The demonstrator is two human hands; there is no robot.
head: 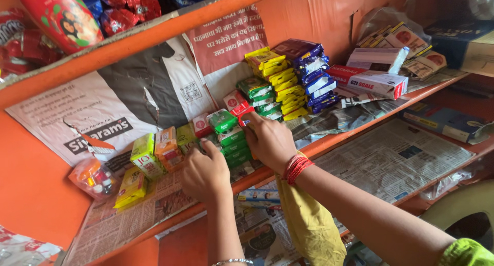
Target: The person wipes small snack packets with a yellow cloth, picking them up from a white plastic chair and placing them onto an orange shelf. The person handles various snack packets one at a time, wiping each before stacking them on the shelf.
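Both hands are up on the orange shelf point(329, 142). The left hand point(205, 174) is curled shut by the small green soap packets point(229, 134), grip hidden. The right hand point(268, 140) has its fingers closed around that green stack. Behind them sit yellow packets point(280, 75), purple packets point(311, 70) and white boxes point(378, 83).

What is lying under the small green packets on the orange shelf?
Sheets of newspaper line the orange shelf under the small green packets. The right hand and left hand cover the lowest packets, so anything beneath those cannot be seen.
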